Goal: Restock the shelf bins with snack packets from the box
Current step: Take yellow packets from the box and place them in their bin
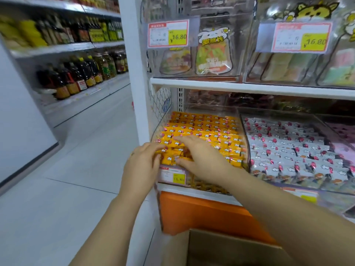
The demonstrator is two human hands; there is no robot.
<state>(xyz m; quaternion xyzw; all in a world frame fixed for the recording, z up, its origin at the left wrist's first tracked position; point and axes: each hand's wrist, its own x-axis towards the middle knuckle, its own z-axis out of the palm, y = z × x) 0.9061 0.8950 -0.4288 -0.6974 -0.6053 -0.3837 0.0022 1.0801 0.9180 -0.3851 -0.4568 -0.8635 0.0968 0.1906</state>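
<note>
While both bare arms reach forward from the bottom of the view, the left hand and the right hand meet over the near left corner of a clear bin on the lower shelf. This bin is packed with neat rows of yellow snack packets.

The right hand lies palm down on the front rows, its fingers straight and spread, thumb out toward the bin's front wall; it grips nothing that shows. The left hand is at the bin's left front edge, its fingers bent toward the packets. They are blurred, and I cannot tell whether they pinch a packet or only touch.

A price tag hangs on the bin's front, just beside the right thumb. The next bin to the right holds white and pink packets.

Below the shelf, in front of an orange panel, a cardboard box stands open under the right forearm; its contents do not show. Pouches fill the bins above, and bottles line the shelves across the aisle.
</note>
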